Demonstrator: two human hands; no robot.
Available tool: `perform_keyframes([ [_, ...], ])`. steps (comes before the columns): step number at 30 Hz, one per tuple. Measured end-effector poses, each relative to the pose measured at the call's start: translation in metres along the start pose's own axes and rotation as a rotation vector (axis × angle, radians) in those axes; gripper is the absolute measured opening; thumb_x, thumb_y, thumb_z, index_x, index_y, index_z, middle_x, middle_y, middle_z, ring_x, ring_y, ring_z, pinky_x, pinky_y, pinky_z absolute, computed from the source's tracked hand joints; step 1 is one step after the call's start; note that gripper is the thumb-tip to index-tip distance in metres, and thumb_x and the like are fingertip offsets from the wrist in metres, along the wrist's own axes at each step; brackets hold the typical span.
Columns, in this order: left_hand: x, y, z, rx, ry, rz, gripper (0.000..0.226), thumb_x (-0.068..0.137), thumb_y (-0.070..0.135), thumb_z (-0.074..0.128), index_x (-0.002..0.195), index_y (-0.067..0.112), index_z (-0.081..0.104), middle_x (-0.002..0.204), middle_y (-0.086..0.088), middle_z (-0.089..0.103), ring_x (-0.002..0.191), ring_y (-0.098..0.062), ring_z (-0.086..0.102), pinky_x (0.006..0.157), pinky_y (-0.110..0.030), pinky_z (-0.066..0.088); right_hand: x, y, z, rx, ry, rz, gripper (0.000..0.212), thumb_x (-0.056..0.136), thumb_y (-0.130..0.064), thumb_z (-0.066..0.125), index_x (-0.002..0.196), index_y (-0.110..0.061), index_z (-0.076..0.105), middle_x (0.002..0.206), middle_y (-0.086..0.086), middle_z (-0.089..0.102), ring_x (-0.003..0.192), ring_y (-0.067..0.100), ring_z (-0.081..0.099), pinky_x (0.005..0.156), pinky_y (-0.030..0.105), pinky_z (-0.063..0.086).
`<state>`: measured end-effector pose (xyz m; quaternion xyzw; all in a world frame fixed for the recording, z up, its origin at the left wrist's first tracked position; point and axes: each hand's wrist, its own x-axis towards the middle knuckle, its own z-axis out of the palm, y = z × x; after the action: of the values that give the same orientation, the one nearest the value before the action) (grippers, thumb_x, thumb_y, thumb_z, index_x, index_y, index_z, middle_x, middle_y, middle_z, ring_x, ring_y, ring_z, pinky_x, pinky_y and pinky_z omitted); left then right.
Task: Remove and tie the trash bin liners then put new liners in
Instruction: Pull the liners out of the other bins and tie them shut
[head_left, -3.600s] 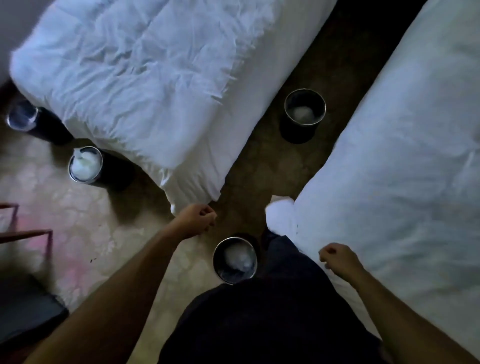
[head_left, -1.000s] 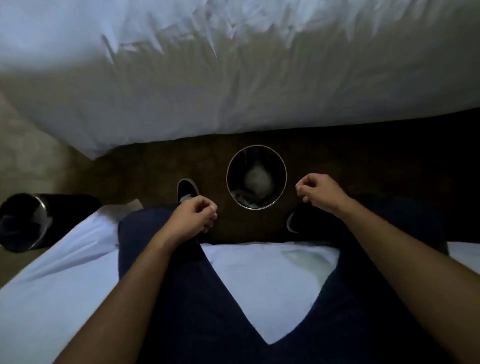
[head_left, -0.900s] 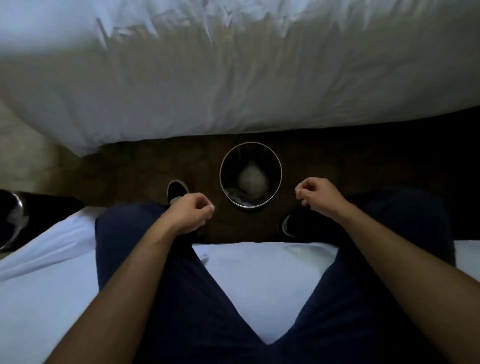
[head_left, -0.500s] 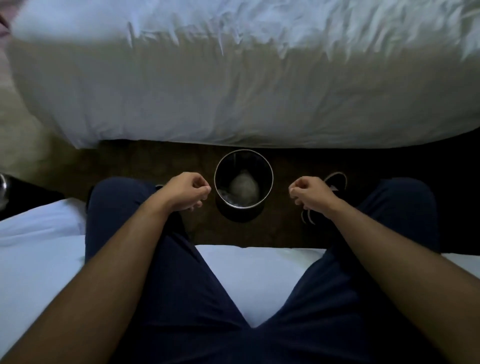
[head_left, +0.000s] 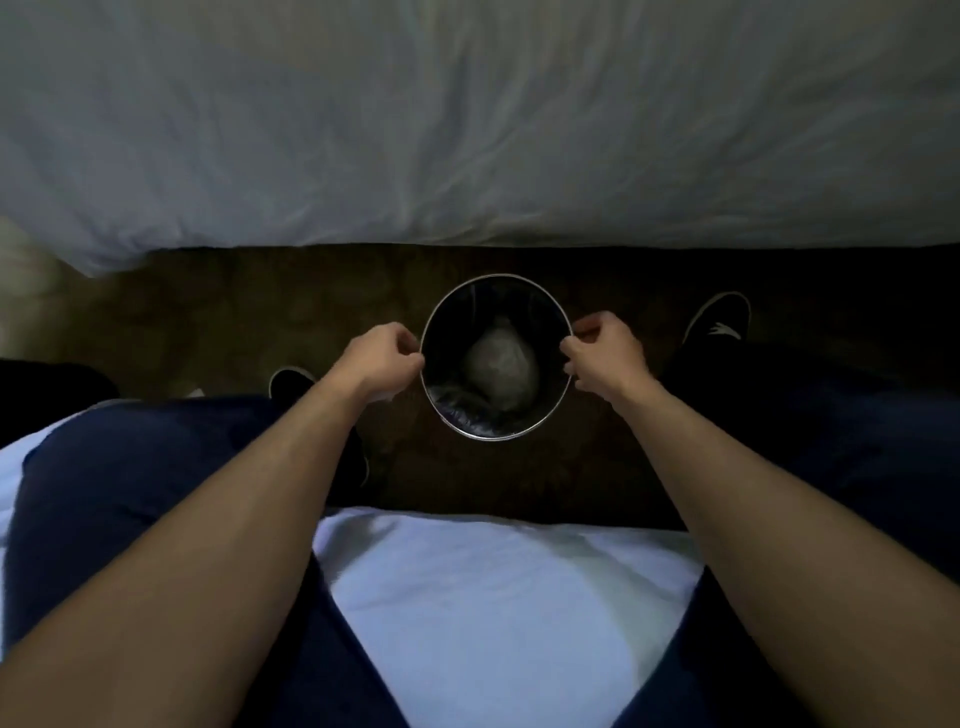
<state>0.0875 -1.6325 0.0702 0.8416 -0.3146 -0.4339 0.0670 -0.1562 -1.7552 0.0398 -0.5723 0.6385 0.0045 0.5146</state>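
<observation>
Bedroom: white bed facing another bed.

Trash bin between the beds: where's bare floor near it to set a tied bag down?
Widest bare floor lies left of the trash bin, between the far bed and the left shoe. A narrower strip runs between bin and near bed. Crowded at the rim: left hand and right hand pinch it.

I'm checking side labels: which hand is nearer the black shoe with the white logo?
Right. The right hand is at the bin's right rim, just left of the shoe; the left hand is at the opposite rim, across the bin.
</observation>
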Motion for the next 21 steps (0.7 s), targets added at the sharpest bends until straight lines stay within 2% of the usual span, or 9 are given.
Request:
perform_keyframes([
  [3,0.037,0.006,0.011,-0.030,0.043,-0.086,0.034,0.090,0.033,0.063,0.119,0.016,0.056,0.103,-0.010,0.067,0.087,-0.030,0.069,0.073,-0.034,0.058,0.023,-0.001,0.002,-0.053,0.085,0.088,0.045,0.095,-0.031,0.066,0.135,-0.023,0.048,0.118,0.002,0.061,0.092,0.016,0.063,0.075,0.035,0.057],
  [5,0.056,0.006,0.017,-0.076,0.032,-0.133,0.035,0.089,0.034,0.065,0.117,0.014,0.058,0.105,-0.009,0.065,0.090,-0.031,0.068,0.080,-0.040,0.060,0.035,0.002,0.007,-0.085,0.032,0.140,0.056,0.095,-0.039,0.065,0.143,-0.021,0.042,0.122,0.004,0.059,0.099,0.022,0.064,0.082,0.041,0.058],
  [8,0.081,-0.005,0.025,-0.227,-0.017,-0.138,0.047,0.092,0.029,0.065,0.136,0.020,0.052,0.117,-0.004,0.064,0.100,-0.029,0.066,0.087,-0.043,0.059,0.051,0.014,0.020,-0.069,-0.098,0.173,0.062,0.096,-0.041,0.060,0.150,-0.024,0.034,0.124,0.006,0.060,0.105,0.028,0.065,0.089,0.051,0.059],
  [11,0.090,-0.013,0.037,-0.403,-0.140,-0.155,0.051,0.097,0.018,0.061,0.145,0.026,0.045,0.124,-0.007,0.063,0.102,-0.027,0.066,0.075,-0.043,0.061,0.053,0.019,0.028,-0.041,-0.116,0.116,0.050,0.101,-0.031,0.054,0.147,-0.028,0.037,0.129,0.005,0.059,0.105,0.027,0.066,0.086,0.050,0.060],
  [14,0.091,-0.018,0.047,-0.453,-0.197,-0.116,0.056,0.100,0.010,0.054,0.146,0.038,0.040,0.126,-0.007,0.062,0.099,-0.032,0.067,0.066,-0.045,0.062,0.049,0.026,0.034,0.122,-0.170,0.162,0.055,0.104,-0.016,0.047,0.150,-0.041,0.033,0.135,0.001,0.053,0.112,0.030,0.061,0.079,0.051,0.062],
  [18,0.092,-0.024,0.048,-0.473,-0.263,-0.112,0.070,0.099,0.000,0.049,0.148,0.047,0.034,0.134,-0.008,0.057,0.097,-0.031,0.067,0.062,-0.043,0.062,0.046,0.028,0.036,0.204,-0.197,0.175,0.060,0.105,-0.007,0.040,0.151,-0.045,0.031,0.148,0.007,0.043,0.126,0.043,0.052,0.082,0.063,0.058],
  [21,0.089,-0.022,0.046,-0.464,-0.252,-0.085,0.072,0.098,-0.003,0.048,0.149,0.046,0.034,0.139,-0.010,0.054,0.091,-0.027,0.067,0.062,-0.041,0.063,0.046,0.026,0.032,0.204,-0.208,0.168,0.060,0.106,-0.007,0.039,0.154,-0.043,0.028,0.152,0.011,0.041,0.128,0.044,0.052,0.084,0.066,0.056],
])
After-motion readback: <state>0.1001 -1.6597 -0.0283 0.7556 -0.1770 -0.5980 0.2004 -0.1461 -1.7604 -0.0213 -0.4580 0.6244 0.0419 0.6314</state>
